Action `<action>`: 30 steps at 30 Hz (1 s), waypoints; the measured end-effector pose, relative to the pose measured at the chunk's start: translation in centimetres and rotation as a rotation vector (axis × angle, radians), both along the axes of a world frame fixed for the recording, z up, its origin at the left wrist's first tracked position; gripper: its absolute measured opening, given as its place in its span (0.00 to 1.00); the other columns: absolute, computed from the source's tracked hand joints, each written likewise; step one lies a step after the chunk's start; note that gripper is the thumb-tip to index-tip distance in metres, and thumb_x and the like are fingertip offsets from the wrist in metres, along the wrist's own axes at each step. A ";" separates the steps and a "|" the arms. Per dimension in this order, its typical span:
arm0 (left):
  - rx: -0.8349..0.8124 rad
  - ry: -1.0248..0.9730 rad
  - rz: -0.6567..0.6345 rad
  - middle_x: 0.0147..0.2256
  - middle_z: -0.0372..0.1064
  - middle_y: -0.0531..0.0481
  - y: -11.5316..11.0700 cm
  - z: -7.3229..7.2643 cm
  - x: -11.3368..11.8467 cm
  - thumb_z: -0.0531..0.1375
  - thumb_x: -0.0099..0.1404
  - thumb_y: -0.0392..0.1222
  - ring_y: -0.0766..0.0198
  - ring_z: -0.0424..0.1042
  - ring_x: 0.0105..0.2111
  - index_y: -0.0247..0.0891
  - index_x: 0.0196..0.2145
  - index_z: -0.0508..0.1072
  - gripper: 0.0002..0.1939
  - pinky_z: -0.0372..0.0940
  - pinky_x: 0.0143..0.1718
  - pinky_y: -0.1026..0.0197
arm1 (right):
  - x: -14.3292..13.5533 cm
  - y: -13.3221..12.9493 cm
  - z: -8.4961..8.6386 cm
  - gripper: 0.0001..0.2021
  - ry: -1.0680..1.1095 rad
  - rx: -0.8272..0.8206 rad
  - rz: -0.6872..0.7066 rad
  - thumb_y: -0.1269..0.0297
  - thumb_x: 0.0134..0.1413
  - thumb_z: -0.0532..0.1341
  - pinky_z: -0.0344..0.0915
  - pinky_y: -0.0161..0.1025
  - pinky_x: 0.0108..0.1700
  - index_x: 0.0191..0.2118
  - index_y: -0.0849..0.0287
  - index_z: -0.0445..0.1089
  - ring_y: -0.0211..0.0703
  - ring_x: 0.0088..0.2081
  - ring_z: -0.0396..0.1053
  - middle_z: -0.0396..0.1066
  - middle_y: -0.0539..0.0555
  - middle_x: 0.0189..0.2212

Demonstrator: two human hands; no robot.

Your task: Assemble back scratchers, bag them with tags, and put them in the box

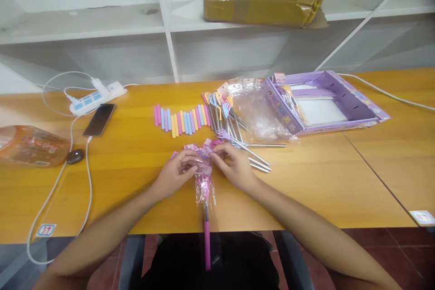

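A pink back scratcher [207, 240] with a metal shaft hangs inside a clear plastic bag [213, 199], its handle reaching down past the table's front edge. My left hand [178, 172] is closed on the bag's upper left side. At its upper right, my right hand [234, 165] pinches the bag near a purple-pink header card [205, 152]. More pink cards lie just behind the fingers, partly hidden. Beyond my right hand lie several metal scratcher rods with coloured claw heads [226, 108]. A row of pastel handle tubes [183, 122] lies behind my left hand.
Loose clear bags [254, 111] lie beside a purple display box [353, 120] at the right. To the left are a phone [99, 120], a power strip [98, 98], cables, a black mouse-like object [75, 156] and an orange packet [34, 147]. A taped carton [261, 0] sits on the shelf.
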State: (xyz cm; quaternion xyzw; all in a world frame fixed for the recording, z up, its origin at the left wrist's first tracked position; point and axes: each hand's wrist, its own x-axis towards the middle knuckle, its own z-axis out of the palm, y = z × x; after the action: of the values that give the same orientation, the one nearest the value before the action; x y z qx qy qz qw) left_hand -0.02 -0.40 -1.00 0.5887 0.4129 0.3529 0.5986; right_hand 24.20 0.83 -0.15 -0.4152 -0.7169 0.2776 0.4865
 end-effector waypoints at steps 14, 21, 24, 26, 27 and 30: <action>-0.035 -0.036 -0.018 0.53 0.79 0.39 0.0 0.2 0.1 0.67 0.72 0.47 0.56 0.80 0.48 0.41 0.60 0.72 0.21 0.73 0.55 0.50 | 0.3 -0.2 0.9 0.02 -0.005 0.020 -0.023 0.65 0.70 0.66 0.73 0.41 0.41 0.42 0.54 0.75 0.43 0.37 0.74 0.76 0.51 0.35; -0.010 -0.001 -0.057 0.54 0.78 0.40 -0.1 0.2 -0.1 0.66 0.74 0.46 0.56 0.79 0.49 0.42 0.61 0.71 0.21 0.72 0.54 0.51 | 0.3 -0.2 0.5 0.01 -0.008 0.015 -0.041 0.65 0.70 0.65 0.73 0.41 0.40 0.42 0.54 0.75 0.43 0.35 0.74 0.75 0.51 0.34; 0.000 0.026 -0.039 0.54 0.78 0.41 -0.1 0.4 0.0 0.66 0.73 0.45 0.57 0.79 0.48 0.42 0.61 0.71 0.22 0.72 0.53 0.52 | 0.4 -0.1 0.5 0.02 -0.027 0.015 -0.018 0.64 0.71 0.65 0.73 0.42 0.40 0.43 0.54 0.75 0.44 0.36 0.74 0.76 0.52 0.34; -0.003 0.037 -0.022 0.53 0.79 0.41 -0.1 0.5 0.1 0.67 0.71 0.45 0.56 0.79 0.48 0.41 0.61 0.70 0.23 0.72 0.53 0.51 | 0.5 0.0 0.6 0.02 -0.065 0.029 -0.002 0.64 0.71 0.65 0.73 0.44 0.41 0.45 0.54 0.76 0.45 0.37 0.75 0.77 0.52 0.35; -0.006 0.040 -0.021 0.52 0.79 0.41 -0.1 0.6 0.2 0.67 0.71 0.45 0.56 0.79 0.47 0.41 0.61 0.70 0.24 0.72 0.53 0.51 | 0.6 0.0 0.6 0.03 -0.089 0.045 0.012 0.64 0.72 0.65 0.73 0.45 0.42 0.46 0.54 0.76 0.46 0.38 0.75 0.78 0.53 0.35; -0.012 0.041 -0.036 0.50 0.80 0.42 -0.1 1.0 0.3 0.67 0.71 0.45 0.55 0.80 0.47 0.41 0.61 0.69 0.24 0.72 0.53 0.50 | 0.7 0.1 0.8 0.07 -0.134 0.105 0.066 0.66 0.73 0.63 0.73 0.48 0.47 0.51 0.52 0.77 0.49 0.43 0.76 0.80 0.55 0.41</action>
State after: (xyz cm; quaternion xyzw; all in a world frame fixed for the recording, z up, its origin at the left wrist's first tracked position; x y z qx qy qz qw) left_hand 0.28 -0.46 -0.02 0.5997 0.4164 0.3273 0.5998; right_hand 24.87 0.96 0.62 -0.3828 -0.7747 0.2273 0.4490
